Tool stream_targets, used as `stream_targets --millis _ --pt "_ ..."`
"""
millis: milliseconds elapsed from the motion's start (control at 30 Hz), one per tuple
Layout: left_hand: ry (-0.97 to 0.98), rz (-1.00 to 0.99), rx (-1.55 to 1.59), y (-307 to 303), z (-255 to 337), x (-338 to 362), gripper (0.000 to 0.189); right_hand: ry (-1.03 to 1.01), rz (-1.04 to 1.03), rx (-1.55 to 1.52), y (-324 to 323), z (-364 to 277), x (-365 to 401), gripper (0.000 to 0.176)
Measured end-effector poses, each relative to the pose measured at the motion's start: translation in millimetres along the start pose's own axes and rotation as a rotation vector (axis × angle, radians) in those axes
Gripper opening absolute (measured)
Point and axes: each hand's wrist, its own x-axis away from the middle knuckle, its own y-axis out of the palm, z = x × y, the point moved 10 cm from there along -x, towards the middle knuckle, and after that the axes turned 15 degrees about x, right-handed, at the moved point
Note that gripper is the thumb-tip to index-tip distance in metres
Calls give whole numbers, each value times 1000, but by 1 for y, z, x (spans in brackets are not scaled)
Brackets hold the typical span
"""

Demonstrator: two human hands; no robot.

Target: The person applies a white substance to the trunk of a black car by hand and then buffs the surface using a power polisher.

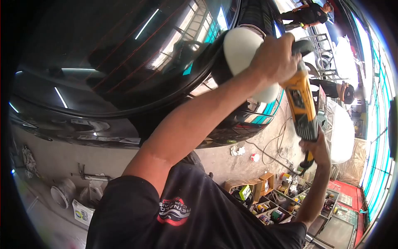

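Observation:
A yellow and black polisher (299,97) is held in both my hands. My left hand (275,60) is closed at its front end, beside the black front handle (302,48). My right hand (318,149) wraps around the rear grip, near the power cord. The large white polishing pad (240,47) overlaps the edge of the glossy black car (99,112); my left forearm hides part of the pad. Light strips and window frames reflect in the car's dark glass and paint.
A cord (271,155) loops across the concrete floor. Bottles and cans fill a compartmented shelf (275,203) at lower right. One person (317,14) stands at upper right, and another person (342,92) is farther down. A white bucket (62,195) lies at lower left.

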Motion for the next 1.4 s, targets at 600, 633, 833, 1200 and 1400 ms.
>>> stream_targets --millis 600,633,833,1200,1400 --pt "-105 -276 146 -23 68 199 28 -9 -82 95 87 42 163 100" --pt "-93 -270 131 -23 65 190 28 -6 -81 83 85 42 156 100" --pt "120 -51 33 -17 43 113 25 56 -70 4 52 34 87 96" --pt "177 81 -17 10 -22 -69 33 -82 -14 -6 -27 -12 -70 65" --pt "247 90 -64 27 -31 -88 33 -106 2 28 -35 -18 -77 60"
